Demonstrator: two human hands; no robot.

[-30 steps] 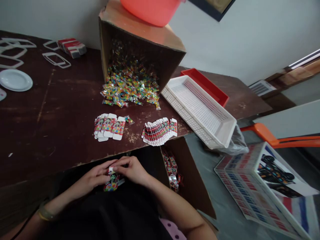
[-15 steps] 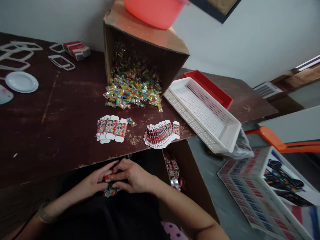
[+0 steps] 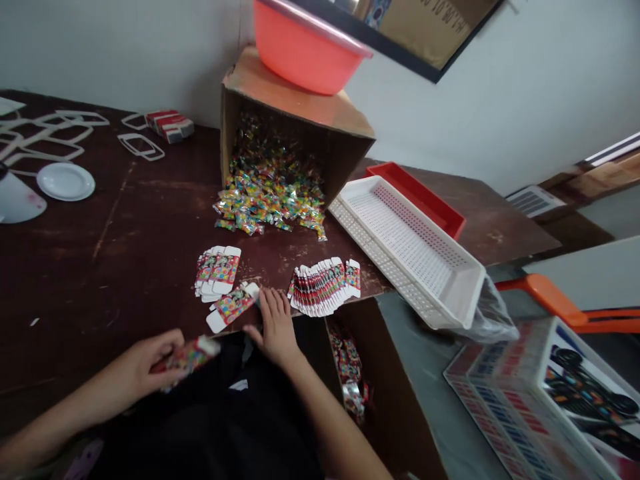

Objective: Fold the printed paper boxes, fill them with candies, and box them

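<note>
Parting since the earlier frame, the left hand (image 3: 150,363) is drawing leftward, clasping a printed carton (image 3: 187,358), and the right hand (image 3: 278,333) is reaching onto the bench (image 3: 150,267), thumb standing wide of the fingers. One flattened carton (image 3: 233,307) is now lying askew at the edge by its fingertips, contact being hard to tell, while the carton stack (image 3: 209,270) is resting behind.

Tabletop (image 3: 150,267) looked like wood, matt, scuffed pale in patches. Candy packets (image 3: 270,203) were clear plastic film, crinkled and glossy. Box (image 3: 295,105) was matt brown cardboard; basin (image 3: 306,53), smooth plastic; white tray (image 3: 407,230), perforated plastic. Flattened carton (image 3: 233,306) appeared smooth printed card. Plate (image 3: 65,181) looked smooth, glossy.
</note>
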